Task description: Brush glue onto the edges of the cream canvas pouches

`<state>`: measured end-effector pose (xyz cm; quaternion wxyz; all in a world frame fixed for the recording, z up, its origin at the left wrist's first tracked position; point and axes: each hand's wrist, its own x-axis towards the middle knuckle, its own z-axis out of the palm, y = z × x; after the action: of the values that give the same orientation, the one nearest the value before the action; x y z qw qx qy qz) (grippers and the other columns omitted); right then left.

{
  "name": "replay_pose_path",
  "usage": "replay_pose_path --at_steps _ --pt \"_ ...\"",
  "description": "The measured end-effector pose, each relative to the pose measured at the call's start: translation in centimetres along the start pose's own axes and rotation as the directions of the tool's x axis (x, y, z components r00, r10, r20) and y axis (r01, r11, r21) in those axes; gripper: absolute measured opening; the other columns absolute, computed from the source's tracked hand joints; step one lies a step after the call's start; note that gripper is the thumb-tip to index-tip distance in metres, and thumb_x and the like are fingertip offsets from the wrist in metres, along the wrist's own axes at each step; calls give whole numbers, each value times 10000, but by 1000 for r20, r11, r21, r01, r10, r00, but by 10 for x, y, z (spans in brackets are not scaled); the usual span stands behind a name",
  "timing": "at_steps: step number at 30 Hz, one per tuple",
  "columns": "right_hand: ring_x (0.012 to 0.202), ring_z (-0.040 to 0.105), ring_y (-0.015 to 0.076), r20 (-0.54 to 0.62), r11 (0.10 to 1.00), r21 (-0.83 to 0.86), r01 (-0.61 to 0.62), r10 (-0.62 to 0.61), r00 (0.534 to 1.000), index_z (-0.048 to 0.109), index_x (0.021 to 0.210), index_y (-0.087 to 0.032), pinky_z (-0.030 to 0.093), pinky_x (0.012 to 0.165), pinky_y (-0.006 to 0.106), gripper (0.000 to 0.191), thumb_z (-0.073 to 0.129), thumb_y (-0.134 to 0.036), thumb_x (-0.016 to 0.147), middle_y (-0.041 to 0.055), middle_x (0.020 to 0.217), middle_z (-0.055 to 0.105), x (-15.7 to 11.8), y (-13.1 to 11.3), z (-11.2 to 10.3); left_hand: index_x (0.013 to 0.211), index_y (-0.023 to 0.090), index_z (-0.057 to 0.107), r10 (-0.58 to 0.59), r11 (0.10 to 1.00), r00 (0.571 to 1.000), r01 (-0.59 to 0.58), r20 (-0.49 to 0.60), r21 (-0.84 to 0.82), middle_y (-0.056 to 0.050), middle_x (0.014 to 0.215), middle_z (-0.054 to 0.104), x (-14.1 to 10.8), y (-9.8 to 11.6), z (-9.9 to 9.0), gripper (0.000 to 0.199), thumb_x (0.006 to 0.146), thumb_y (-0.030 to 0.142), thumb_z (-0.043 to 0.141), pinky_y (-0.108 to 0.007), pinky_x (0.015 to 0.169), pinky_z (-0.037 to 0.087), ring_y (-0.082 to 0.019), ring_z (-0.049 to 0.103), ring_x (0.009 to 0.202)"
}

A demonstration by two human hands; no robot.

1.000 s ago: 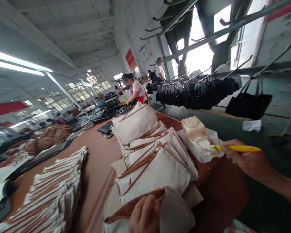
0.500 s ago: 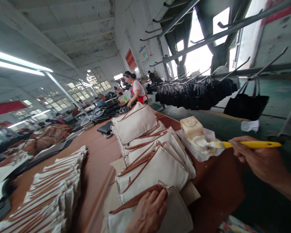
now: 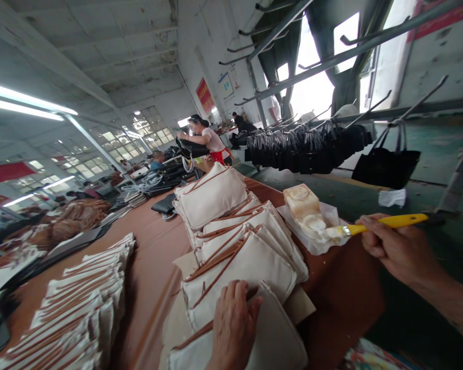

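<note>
Farther forward than before, the left hand (image 3: 235, 324) lies thumb-spread on the nearest white pouch (image 3: 275, 334), toward the bench's (image 3: 150, 272) near edge; the right hand (image 3: 397, 246) pinches a yellow brush (image 3: 407, 220) by the paste tub (image 3: 301, 199), right edge.

Lit tubes (image 3: 31, 98) hang under a grey ceiling (image 3: 111, 41), dark curtains (image 3: 324, 41) flank bright windows (image 3: 312, 77), the floor (image 3: 355, 204) green.

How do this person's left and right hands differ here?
The right hand is curled around a yellow brush, while the left hand rests on the nearest cream pouch. The left hand's fingers point away from the person; the right hand's are bent. Both hands are bare.
</note>
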<state>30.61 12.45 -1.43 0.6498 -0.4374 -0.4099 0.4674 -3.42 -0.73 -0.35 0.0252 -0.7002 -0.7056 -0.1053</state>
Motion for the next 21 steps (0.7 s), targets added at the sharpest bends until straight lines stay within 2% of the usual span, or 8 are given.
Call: replay_pose_path --at_steps 2,5,9,12,16,21 --pt "398 324 87 90 986 137 -100 88 992 542 700 -188 229 359 221 325 731 -426 813 -38 501 399 -3 2 5 1047 236 624 -30 999 999 31 38 -42 -62 1032 655 7 2 3 172 918 276 517 -339 799 435 -233 603 948" --pt "362 288 67 185 952 235 -198 156 970 514 716 -190 205 365 204 303 717 -376 842 -65 449 363 -15 7 20 957 218 657 -119 982 986 134 116 -135 -57 975 672 15 -1 10 139 873 234 547 -326 783 414 -228 603 923" --pt "358 261 61 308 953 179 -243 180 934 558 821 -179 164 372 194 282 704 -418 855 -85 428 350 -40 13 52 816 197 668 -159 937 969 209 189 -281 -25 853 665 17 -6 16 109 836 243 572 -273 707 407 -176 613 795" --pt "379 255 63 398 964 85 -250 197 896 557 813 -173 173 383 195 327 694 -468 844 -89 448 340 -61 14 78 784 188 668 -163 909 965 227 204 -349 -2 788 635 13 -4 15 131 832 266 574 -239 634 405 -141 598 704" --pt "412 300 84 490 987 -74 -140 158 857 546 761 -178 215 402 211 347 621 -495 883 -68 474 365 -78 13 102 729 186 658 -185 845 968 246 172 -474 9 729 582 6 6 7 132 814 263 592 -235 600 393 -134 559 656" --pt "457 388 123 500 986 -163 15 69 863 582 801 -192 310 437 235 296 601 -473 890 -44 523 428 -77 8 108 719 188 668 -136 818 981 190 140 -543 -2 728 557 1 16 3 180 832 309 595 -247 604 401 -139 552 648"
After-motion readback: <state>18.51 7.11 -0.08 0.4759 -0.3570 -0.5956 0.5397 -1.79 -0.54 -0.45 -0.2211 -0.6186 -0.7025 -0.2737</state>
